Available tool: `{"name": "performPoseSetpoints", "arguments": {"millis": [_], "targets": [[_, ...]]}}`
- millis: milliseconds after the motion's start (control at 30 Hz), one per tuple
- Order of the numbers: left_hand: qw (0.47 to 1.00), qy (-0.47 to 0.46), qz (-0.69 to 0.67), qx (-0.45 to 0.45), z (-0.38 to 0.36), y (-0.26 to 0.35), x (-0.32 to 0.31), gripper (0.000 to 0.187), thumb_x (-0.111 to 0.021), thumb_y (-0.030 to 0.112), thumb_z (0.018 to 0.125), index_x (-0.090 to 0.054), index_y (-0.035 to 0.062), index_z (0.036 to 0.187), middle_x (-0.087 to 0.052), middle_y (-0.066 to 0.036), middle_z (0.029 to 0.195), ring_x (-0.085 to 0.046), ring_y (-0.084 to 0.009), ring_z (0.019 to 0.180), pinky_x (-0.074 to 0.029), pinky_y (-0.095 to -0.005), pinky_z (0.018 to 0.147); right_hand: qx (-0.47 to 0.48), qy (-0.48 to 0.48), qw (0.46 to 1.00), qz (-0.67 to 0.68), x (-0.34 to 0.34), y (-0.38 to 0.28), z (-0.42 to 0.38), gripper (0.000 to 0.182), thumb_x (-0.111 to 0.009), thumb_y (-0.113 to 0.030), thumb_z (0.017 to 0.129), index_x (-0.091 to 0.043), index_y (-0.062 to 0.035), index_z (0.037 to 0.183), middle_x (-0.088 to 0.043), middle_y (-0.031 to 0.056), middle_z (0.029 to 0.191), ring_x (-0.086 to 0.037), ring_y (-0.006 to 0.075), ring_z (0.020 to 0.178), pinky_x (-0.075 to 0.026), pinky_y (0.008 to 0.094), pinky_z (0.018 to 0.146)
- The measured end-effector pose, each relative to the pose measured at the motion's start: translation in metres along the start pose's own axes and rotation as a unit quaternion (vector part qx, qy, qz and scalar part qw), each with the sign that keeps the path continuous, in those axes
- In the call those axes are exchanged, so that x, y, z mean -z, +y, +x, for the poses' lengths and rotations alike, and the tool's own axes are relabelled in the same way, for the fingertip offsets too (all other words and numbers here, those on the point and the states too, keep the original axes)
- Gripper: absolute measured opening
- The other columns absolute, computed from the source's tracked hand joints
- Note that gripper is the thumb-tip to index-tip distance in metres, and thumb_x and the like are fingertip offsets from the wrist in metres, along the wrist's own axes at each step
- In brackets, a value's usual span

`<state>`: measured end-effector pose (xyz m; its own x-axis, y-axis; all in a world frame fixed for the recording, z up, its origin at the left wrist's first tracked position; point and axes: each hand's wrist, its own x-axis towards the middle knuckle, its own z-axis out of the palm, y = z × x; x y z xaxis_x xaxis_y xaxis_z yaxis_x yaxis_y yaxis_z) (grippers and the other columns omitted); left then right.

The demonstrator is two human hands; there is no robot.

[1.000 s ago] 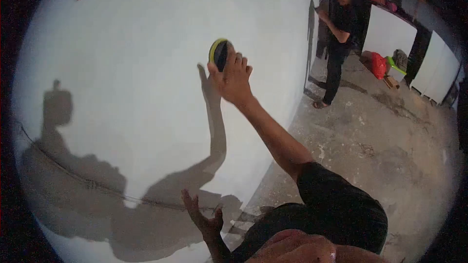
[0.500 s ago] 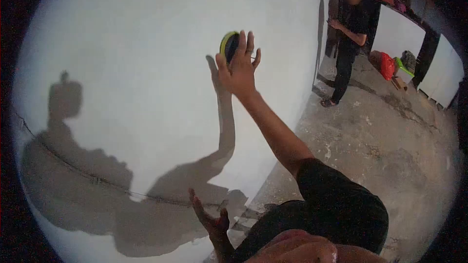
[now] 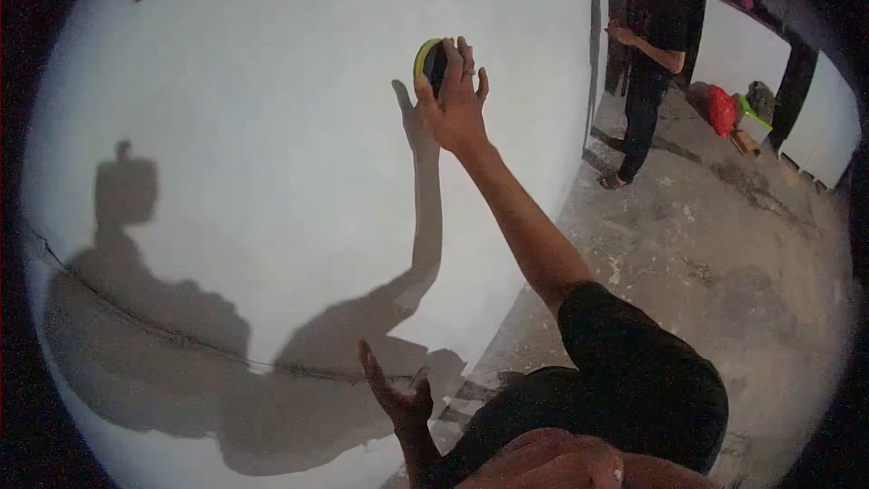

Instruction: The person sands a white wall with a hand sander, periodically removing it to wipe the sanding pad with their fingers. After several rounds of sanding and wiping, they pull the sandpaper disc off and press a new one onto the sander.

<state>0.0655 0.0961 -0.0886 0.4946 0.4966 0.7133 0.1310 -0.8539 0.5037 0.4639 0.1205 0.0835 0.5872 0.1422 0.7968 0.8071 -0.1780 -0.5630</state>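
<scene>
My right hand (image 3: pixel 455 104) reaches up to the white wall (image 3: pixel 281 109). It grips a round pad (image 3: pixel 437 68) with a black back and a yellow-green rim, the fingers lying across it and the thumb at its left edge. The pad appears to be against the wall; its underside is hidden. Low in the view, my left hand (image 3: pixel 403 398) is raised near the wall with its fingers apart and nothing in it. It is in dim light.
A crack (image 3: pixel 172 337) runs along the lower wall, crossed by my shadow. Another person (image 3: pixel 647 54) in dark clothes stands at the right on the concrete floor (image 3: pixel 652 281). Beyond lie a red bag (image 3: pixel 720 110) and a green-edged container (image 3: pixel 753 116) near white panels.
My right hand and the pad have moved a little up and to the right on the wall, with the fingers bent more. My left hand has shifted slightly; the view has tilted a little.
</scene>
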Motion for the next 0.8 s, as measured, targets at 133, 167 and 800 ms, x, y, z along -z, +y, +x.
{"name": "performPoseSetpoints", "arguments": {"millis": [133, 167, 800], "targets": [[0.999, -0.009, 0.024, 0.023, -0.009, -0.019, -0.005, 0.08, -0.053, 0.059, 0.095, -0.025, 0.0116, 0.154, -0.028, -0.026, 0.157, -0.029, -0.047, 0.144, -0.024, -0.0606, 0.115, -0.003, -0.012, 1.0, 0.023, 0.004, 0.007, -0.008, 0.092, -0.041, -0.067, 0.096, -0.016, 0.0009, 0.153, -0.017, 0.0333, 0.156, -0.014, 0.045, 0.149, -0.009, 0.0611, 0.118], [1.0, -0.003, 0.009, 0.022, -0.008, -0.019, -0.009, 0.081, -0.053, 0.059, 0.096, -0.024, 0.0106, 0.154, -0.028, -0.026, 0.157, -0.029, -0.0464, 0.144, -0.024, -0.0599, 0.116, 0.022, -0.025, 0.999, 0.001, 0.004, 0.006, -0.021, 0.087, -0.041, -0.062, 0.097, -0.016, -0.0001, 0.153, -0.019, 0.0315, 0.156, -0.015, 0.0431, 0.15, -0.01, 0.059, 0.119], [0.999, -0.036, -0.002, -0.029, 0.026, 0.005, -0.011, 0.054, -0.061, 0.047, 0.095, -0.052, 0.012, 0.136, -0.029, -0.029, 0.156, -0.03, -0.0462, 0.144, -0.029, -0.0587, 0.114, 0.036, -0.011, 0.999, -0.001, 0.0, 0.013, 0.0, 0.089, -0.043, -0.062, 0.097, -0.016, 0.0018, 0.153, -0.021, 0.0322, 0.155, -0.015, 0.0447, 0.149, -0.009, 0.062, 0.119]]}}
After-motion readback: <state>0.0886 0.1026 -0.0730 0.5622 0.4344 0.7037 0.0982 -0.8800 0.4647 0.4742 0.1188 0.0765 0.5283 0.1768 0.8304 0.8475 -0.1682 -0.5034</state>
